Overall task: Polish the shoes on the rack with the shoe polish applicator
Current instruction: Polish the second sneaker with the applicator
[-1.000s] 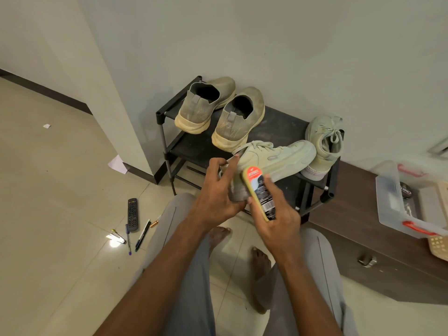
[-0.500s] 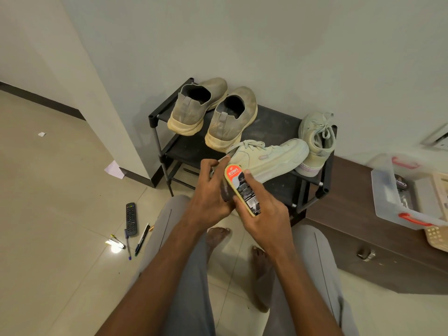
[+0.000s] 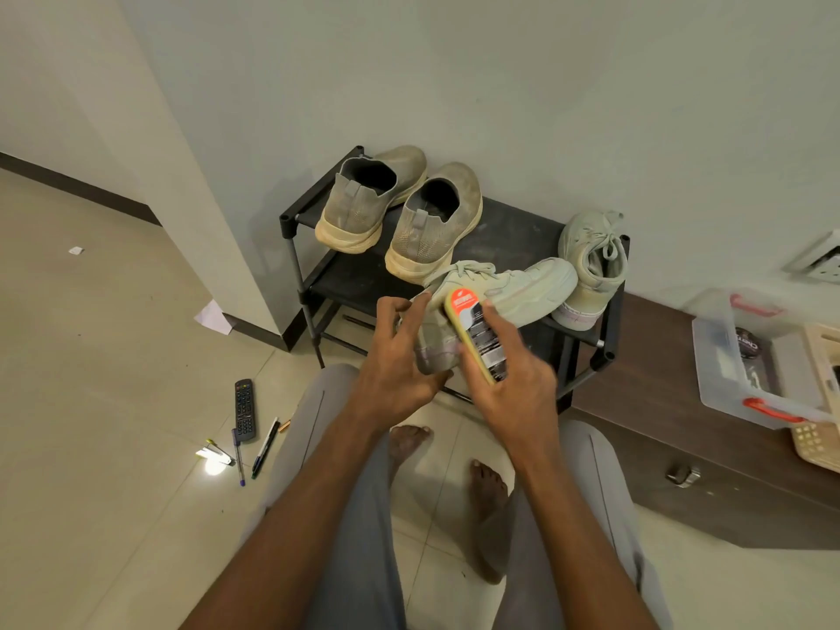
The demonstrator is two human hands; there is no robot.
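Above the rack (image 3: 509, 229), left hand (image 3: 395, 361) cups the pale sneaker's (image 3: 513, 288) heel, fingers loosely spread; right hand (image 3: 513, 384) grips the polish applicator (image 3: 477, 341) against it

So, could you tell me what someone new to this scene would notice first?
First, the two hands at centre: the right hand grips a yellow-edged polish applicator against a pale green sneaker that the left hand steadies. Behind them, on the black rack by the wall, sits a dusty pair of slip-ons. On the floor at left lie a remote and pens.
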